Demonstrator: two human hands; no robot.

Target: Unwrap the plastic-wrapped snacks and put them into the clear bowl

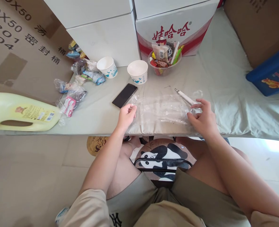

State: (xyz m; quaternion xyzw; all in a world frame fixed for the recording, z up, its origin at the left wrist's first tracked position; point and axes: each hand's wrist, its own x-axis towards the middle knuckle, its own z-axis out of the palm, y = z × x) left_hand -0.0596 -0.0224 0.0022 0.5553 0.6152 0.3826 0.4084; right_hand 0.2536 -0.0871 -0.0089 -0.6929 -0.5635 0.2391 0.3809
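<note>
A clear plastic bag (164, 110) lies flat and wrinkled on the cloth-covered surface between my hands. My left hand (127, 117) is closed, thumb against curled fingers, at the bag's left edge. At the opposite edge rests my right hand (204, 119), with its thumb and fingers apart and touching the plastic. A white pen-like tool (186, 96) with a dark metal tip lies slanted just beyond my right fingers. Close above my left hand is a black-screened phone (124, 95).
Two paper cups (137, 72) and a clear bowl of packaged snacks (164, 67) stand behind. Small wrapped packets (69, 105) lie left, near a yellow jug (23, 110). White cartons (172, 31) line the back; a blue container (271, 74) is at right. A panda-print stool (163, 154) sits below.
</note>
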